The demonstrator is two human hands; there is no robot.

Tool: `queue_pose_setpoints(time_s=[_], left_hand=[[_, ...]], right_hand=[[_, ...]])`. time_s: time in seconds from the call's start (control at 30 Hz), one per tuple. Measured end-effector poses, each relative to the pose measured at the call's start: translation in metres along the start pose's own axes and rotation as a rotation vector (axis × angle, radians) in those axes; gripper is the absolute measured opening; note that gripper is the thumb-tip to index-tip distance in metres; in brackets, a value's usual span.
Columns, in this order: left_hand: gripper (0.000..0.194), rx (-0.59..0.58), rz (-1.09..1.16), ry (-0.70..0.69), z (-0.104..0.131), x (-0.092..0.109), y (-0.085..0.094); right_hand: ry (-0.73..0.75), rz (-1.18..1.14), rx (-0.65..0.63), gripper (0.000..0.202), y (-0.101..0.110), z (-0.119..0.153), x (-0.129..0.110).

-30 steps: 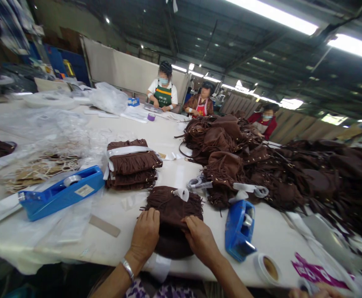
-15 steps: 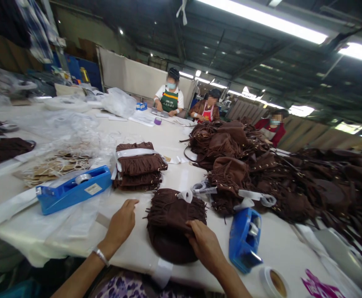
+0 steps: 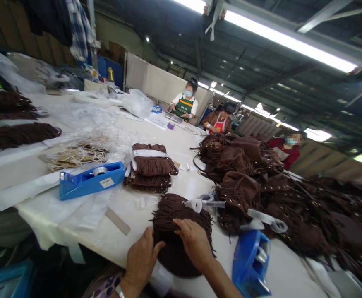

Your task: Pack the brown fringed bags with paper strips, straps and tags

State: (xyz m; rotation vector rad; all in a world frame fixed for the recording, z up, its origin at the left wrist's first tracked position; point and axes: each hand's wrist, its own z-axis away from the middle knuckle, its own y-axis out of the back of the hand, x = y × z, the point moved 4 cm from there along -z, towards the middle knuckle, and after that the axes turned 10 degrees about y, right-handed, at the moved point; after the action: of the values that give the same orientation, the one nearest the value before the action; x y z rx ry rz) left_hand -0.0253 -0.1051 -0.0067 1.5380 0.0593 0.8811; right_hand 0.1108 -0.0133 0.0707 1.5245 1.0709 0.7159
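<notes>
Left hand (image 3: pixel 142 258), head view: thumb and fingers spread, at left edge of fringed brown bag (image 3: pixel 176 256), contact unclear. Right hand (image 3: pixel 195 244) lies over the bag; can't tell if it's pinching. Bag sits on worktop (image 3: pixel 185 182) near front edge, left of blue dispenser (image 3: pixel 251 263), beside bag pile (image 3: pixel 239 159).

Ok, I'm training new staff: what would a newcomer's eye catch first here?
Probably the heap of dark brown bags across the right of the white table. Then a bright blue tape dispenser at left and a second dispenser at lower right. At lower centre, the right hand lies on a fringed bag.
</notes>
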Motion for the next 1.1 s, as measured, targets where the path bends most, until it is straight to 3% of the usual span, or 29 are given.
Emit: queue_pose_setpoints(time_s=[0.23,0.47,0.53,0.67,0.77,0.9,1.1], left_hand=[[0.015,-0.069,0.059,-0.055,-0.001,0.000,-0.009],[0.019,-0.105,0.141,-0.196,-0.008,-0.007,-0.005],[0.023,-0.035,0.137,-0.175,-0.004,-0.008,-0.009],[0.040,0.315,0.089,-0.234,0.005,-0.005,-0.010],[0.029,0.438,-0.038,-0.320,0.006,0.002,-0.007],[0.013,0.393,-0.120,-0.360,0.001,0.009,-0.003],[0.019,0.230,-0.070,-0.340,-0.008,0.010,0.001]], right_hand=[[-0.055,-0.369,0.093,0.030,0.002,0.004,0.023],[-0.107,-0.423,0.073,0.023,0.009,-0.001,0.028],[-0.101,-0.413,0.074,0.020,0.009,-0.002,0.028],[-0.084,-0.400,0.066,0.020,0.008,-0.002,0.027],[-0.076,-0.383,0.049,0.020,0.008,-0.001,0.025],[-0.066,-0.363,0.026,0.015,0.007,-0.003,0.025],[-0.057,-0.168,0.078,0.012,0.006,-0.004,0.025]])
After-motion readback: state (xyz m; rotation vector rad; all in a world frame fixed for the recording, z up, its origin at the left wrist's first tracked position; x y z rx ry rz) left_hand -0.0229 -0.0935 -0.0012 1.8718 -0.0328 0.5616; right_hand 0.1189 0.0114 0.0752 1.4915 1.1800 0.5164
